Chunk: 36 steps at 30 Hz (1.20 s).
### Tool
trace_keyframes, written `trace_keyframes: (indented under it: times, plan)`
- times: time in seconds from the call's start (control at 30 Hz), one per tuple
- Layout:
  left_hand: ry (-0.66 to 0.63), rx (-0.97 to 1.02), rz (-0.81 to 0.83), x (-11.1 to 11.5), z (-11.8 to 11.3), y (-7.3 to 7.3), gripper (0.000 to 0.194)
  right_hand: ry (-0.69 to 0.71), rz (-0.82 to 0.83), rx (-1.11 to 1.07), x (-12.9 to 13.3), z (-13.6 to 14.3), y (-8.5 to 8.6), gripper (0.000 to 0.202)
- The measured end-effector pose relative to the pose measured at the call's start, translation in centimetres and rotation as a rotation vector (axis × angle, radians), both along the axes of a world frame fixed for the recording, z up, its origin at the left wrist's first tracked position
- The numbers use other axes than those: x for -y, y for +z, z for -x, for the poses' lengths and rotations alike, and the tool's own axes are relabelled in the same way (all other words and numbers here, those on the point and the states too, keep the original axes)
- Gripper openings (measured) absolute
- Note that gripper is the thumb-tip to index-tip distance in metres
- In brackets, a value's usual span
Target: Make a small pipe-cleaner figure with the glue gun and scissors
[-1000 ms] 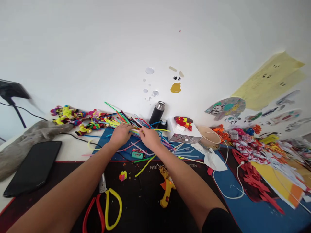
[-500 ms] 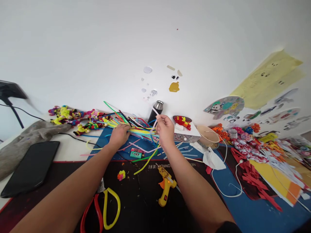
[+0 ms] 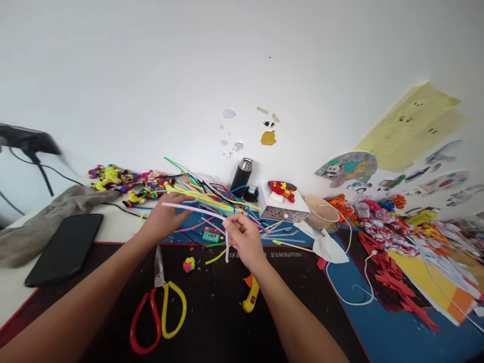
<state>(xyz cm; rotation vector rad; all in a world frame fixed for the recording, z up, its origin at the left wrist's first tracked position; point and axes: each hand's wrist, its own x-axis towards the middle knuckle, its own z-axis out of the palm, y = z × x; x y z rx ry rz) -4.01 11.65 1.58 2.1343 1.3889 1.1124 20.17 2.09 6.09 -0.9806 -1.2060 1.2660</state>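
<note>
My right hand (image 3: 245, 239) pinches a pale lilac pipe cleaner (image 3: 196, 208), which is bent, with a short end hanging below the fingers. Its long end reaches left across the front of my left hand (image 3: 163, 218). That hand is open and slightly blurred, thumb and fingers apart, and does not appear to grip the stem. Behind both hands lies a loose pile of coloured pipe cleaners (image 3: 212, 194). Below my right wrist a yellow glue gun (image 3: 250, 297) is partly hidden by the forearm. Scissors (image 3: 159, 282) with one red and one yellow handle lie near my left forearm.
A black flask (image 3: 241, 177) stands by the wall, beside a white box (image 3: 282, 209) and a round basket (image 3: 321, 214). At the left are a black phone-like slab (image 3: 64, 249) and pipe-cleaner figures (image 3: 113, 176). A white cable (image 3: 350, 304) loops at right.
My right hand has come down and left, bringing the lilac pipe cleaner in front of the pile. My left hand has drawn back leftward off the pile. The view has shifted slightly.
</note>
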Motion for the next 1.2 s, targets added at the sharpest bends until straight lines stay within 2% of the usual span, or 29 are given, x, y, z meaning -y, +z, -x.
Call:
trace_keyframes:
  times: [0.1, 0.17, 0.3, 0.5, 0.77, 0.9, 1.0, 1.1, 1.2]
  plan:
    - [-0.206, 0.426, 0.432, 4.3, 1.0, 2.2, 0.040, 0.002, 0.027, -0.039, 0.0, 0.5, -1.0, 0.043]
    - [-0.232, 0.637, 0.562, 6.4, 1.0, 3.3, 0.046, 0.012, 0.036, -0.029, 0.1, 1.0, -1.6, 0.040]
    - [-0.177, 0.862, 0.604, 8.2, 0.6, 4.2, 0.049, 0.077, 0.006, 0.102, 1.4, 2.1, -2.5, 0.034]
    - [-0.140, 1.072, 0.587, 9.1, 0.5, 3.0, 0.040, 0.169, 0.016, 0.200, 3.2, 2.7, -2.9, 0.035]
    - [-0.099, 1.092, 0.610, 9.8, 0.6, 2.3, 0.045, 0.226, 0.049, 0.122, 3.6, 2.9, -3.6, 0.039]
    - [-0.104, 1.047, 0.605, 10.3, 0.7, 1.8, 0.044, 0.301, 0.147, -0.016, 4.1, 2.9, -4.0, 0.044]
    - [-0.098, 1.016, 0.591, 10.5, 0.6, 1.6, 0.045, 0.303, 0.219, -0.083, 4.3, 2.6, -4.2, 0.043]
    - [-0.077, 1.010, 0.574, 10.4, 0.5, 1.4, 0.044, 0.281, 0.250, -0.082, 4.3, 2.4, -4.7, 0.040]
    - [-0.040, 0.990, 0.549, 10.2, 0.6, 1.2, 0.044, 0.293, 0.251, 0.007, 4.4, 2.4, -5.1, 0.034]
